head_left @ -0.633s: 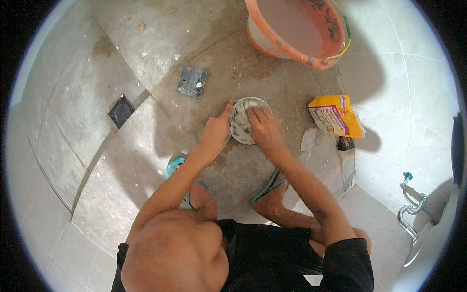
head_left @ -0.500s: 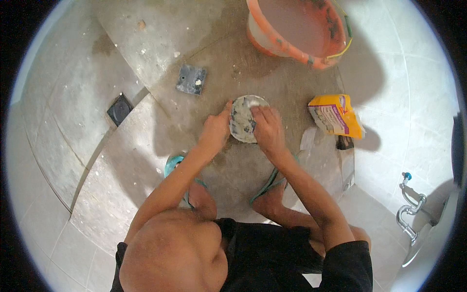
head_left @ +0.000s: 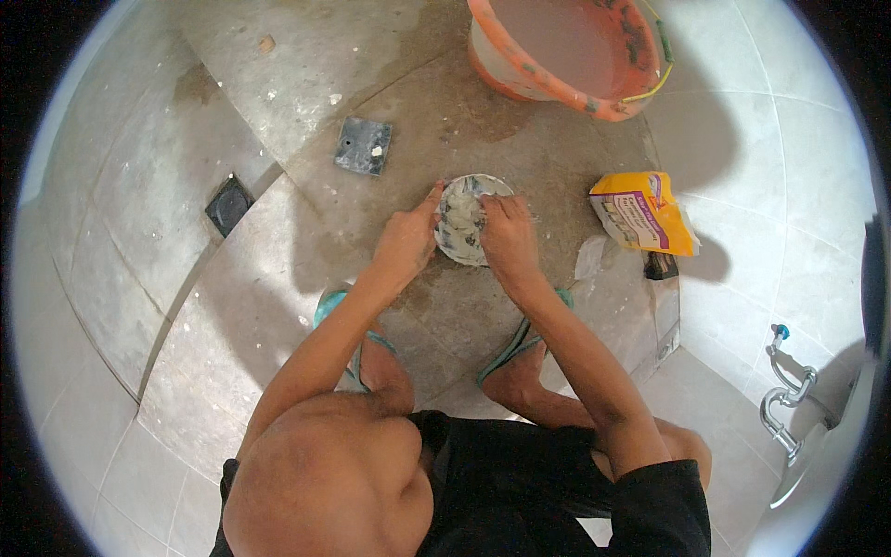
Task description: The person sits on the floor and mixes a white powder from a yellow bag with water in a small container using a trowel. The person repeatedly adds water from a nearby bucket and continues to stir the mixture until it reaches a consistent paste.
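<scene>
A shallow round bowl [head_left: 467,263] sits on the floor between my feet, its inside coated with pale grey paste. My left hand [head_left: 405,243] grips the bowl's left rim, with the index finger stretched along the edge. Over the right side of the bowl, my right hand [head_left: 510,243] is closed with its fingertips down in the paste. Whatever those fingers hold, if anything, is hidden beneath them.
An orange bucket [head_left: 564,94] of cloudy water stands beyond the bowl. On the right, an opened yellow bag [head_left: 642,213] leans near the tiled wall. A dark square plate [head_left: 362,146] lies left of the bowl, and farther left is a black square piece [head_left: 228,206]. Chrome pipework [head_left: 778,399] juts from the right wall.
My right fingers have shifted slightly within the bowl, and the paste lies differently. My left hand keeps its place on the rim. The whole view has moved a little.
</scene>
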A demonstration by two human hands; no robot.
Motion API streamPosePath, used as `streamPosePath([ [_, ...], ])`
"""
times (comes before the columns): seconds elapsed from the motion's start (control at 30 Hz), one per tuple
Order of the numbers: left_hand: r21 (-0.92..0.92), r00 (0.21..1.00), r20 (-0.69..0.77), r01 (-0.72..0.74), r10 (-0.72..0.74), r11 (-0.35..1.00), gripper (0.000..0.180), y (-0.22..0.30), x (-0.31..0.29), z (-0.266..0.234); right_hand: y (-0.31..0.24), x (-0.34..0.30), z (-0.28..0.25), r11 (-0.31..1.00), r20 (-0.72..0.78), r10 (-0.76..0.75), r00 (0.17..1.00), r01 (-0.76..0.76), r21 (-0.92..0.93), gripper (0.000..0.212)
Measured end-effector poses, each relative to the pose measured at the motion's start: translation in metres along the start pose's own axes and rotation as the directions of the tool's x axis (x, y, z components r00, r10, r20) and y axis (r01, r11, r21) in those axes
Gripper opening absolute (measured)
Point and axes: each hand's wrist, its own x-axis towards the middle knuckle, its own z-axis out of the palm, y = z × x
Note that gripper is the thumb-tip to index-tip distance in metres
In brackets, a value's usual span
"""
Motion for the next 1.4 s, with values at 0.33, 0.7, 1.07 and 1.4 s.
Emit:
streamPosePath([
  [0.33,-0.064,0.999,0.046,0.03,-0.027,0.998,0.06,0.001,0.001,-0.002,-0.002,-0.008,0.003,0.997,-0.172,0.065,0.983,-0.071,-0.033,0.029],
  [0.7,0.073,0.97,0.159,0.173,-0.183,0.982,0.093,0.019,-0.011,0.015,0.002,-0.016,-0.002,0.996,-0.145,0.006,0.989,-0.019,-0.087,0.029],
  [1.07,0.054,0.983,0.129,0.125,-0.131,0.991,0.095,0.013,-0.015,0.027,0.008,-0.026,0.001,0.994,-0.196,0.065,0.978,-0.081,-0.074,0.026],
  [1.4,0.127,0.977,0.132,0.15,-0.167,0.98,0.093,0.014,-0.015,0.026,0.006,-0.022,-0.003,0.965,-0.267,0.237,0.934,-0.259,-0.049,0.025],
])
